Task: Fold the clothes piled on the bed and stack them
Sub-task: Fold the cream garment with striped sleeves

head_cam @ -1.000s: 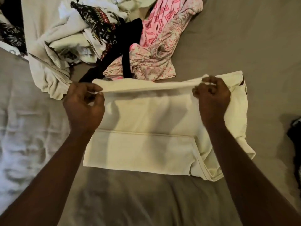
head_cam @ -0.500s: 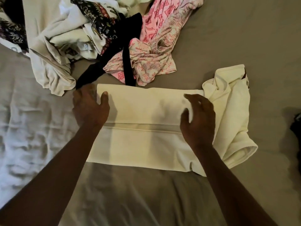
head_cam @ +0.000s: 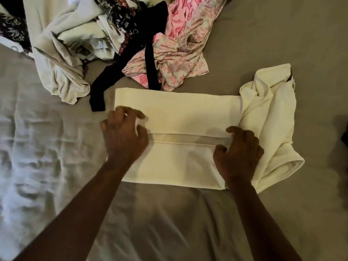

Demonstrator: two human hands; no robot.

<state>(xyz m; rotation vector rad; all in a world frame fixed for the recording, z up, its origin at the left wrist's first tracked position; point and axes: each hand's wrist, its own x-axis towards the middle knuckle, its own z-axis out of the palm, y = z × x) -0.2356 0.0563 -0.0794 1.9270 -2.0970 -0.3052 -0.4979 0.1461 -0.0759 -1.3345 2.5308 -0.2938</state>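
Cream garment (head_cam: 188,110) lying half-folded on the grey bed sheet (head_cam: 188,223), both hands at its middle fold.
The left hand (head_cam: 124,140) curls fingers and thumb round the flap's edge at the left end; the right hand (head_cam: 237,157) pinches the same edge beside the rumpled sleeves. The cloth is plain, soft and squared off. Behind it lie a pink printed piece (head_cam: 175,59), a black strip (head_cam: 150,72) and a beige heap (head_cam: 56,63); no lettering is legible.

cream garment (head_cam: 188,113): folded flat, middle of the bed (head_cam: 188,223)
left hand (head_cam: 124,140): curled fingers grip its fold
right hand (head_cam: 237,157): grips the same fold
clothes pile (head_cam: 169,53): far edge
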